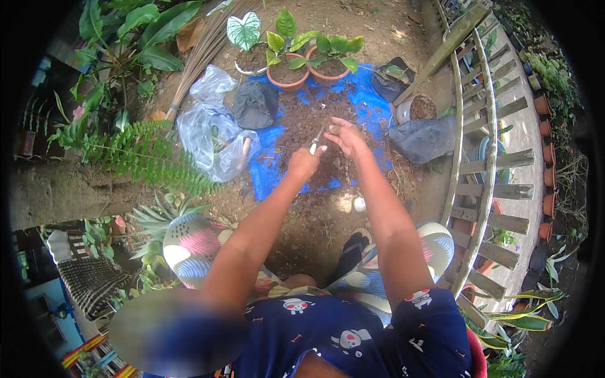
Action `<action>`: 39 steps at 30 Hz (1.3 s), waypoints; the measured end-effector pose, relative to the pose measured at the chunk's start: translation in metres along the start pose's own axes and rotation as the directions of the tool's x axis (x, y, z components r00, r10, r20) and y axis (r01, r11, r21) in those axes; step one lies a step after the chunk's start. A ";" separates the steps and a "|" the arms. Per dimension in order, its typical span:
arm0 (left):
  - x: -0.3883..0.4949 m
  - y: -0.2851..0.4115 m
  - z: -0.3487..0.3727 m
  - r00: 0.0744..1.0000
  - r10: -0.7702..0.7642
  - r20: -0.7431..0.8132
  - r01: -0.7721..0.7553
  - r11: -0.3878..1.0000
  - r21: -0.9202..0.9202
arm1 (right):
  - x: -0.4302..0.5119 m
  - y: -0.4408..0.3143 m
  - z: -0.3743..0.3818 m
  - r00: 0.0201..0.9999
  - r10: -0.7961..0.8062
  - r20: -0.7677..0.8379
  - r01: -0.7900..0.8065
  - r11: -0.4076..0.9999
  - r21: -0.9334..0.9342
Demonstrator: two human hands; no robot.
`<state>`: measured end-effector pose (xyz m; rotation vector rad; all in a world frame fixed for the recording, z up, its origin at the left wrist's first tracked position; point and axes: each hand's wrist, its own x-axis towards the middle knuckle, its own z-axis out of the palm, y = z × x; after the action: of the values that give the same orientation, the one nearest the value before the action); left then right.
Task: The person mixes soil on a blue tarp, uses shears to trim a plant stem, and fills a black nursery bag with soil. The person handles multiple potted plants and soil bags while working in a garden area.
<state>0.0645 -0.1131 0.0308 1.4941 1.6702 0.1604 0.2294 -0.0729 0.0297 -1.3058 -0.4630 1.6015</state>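
Note:
My left hand (304, 163) is closed on the white handle of a small hand tool (314, 147), whose narrow metal end points up and to the right. Beside that end, my right hand (346, 136) has its thumb and fingers partly spread at the tool's tip; whether it pinches the tip or a small bit there cannot be told. Under both hands, loose brown soil (302, 127) lies heaped on a blue tarp (265, 176). Just beyond the soil stand two terracotta-coloured pots (289, 86) with leafy plants and a white pot (251, 72) with a caladium.
Clear plastic bags (212, 141) and a black plastic bag (255, 105) lie left of the soil. On the right are another black bag (423, 138), a soil-filled container (416, 109) and a wooden slatted fence (491, 165). A stick broom (201, 59) lies at upper left, near a fern (142, 151).

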 end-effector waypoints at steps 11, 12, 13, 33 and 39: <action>0.006 -0.005 0.005 1.000 -0.001 0.004 0.001 0.999 0.045 | 0.002 0.002 -0.009 0.994 0.067 0.084 -0.068 0.998 0.008; 0.008 -0.008 0.005 1.000 -0.011 0.021 0.011 1.000 0.028 | 0.003 0.002 -0.008 0.995 0.059 0.083 -0.059 0.998 -0.003; 0.011 -0.011 0.003 0.999 -0.022 0.039 0.021 1.000 0.011 | 0.004 0.003 -0.007 0.995 0.051 0.082 -0.050 0.999 -0.015; 0.008 -0.011 0.005 0.982 -0.054 0.183 0.059 0.998 -0.020 | 0.009 0.008 -0.029 1.000 0.029 0.007 -0.028 0.994 -0.108; 0.012 -0.011 0.003 0.957 -0.018 0.289 0.034 0.998 -0.049 | 0.016 0.013 -0.025 0.999 -0.002 -0.044 -0.004 0.990 -0.139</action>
<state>0.0595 -0.1069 0.0160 1.3818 1.4386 -0.0270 0.2472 -0.0720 0.0019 -1.4435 -0.5551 1.5609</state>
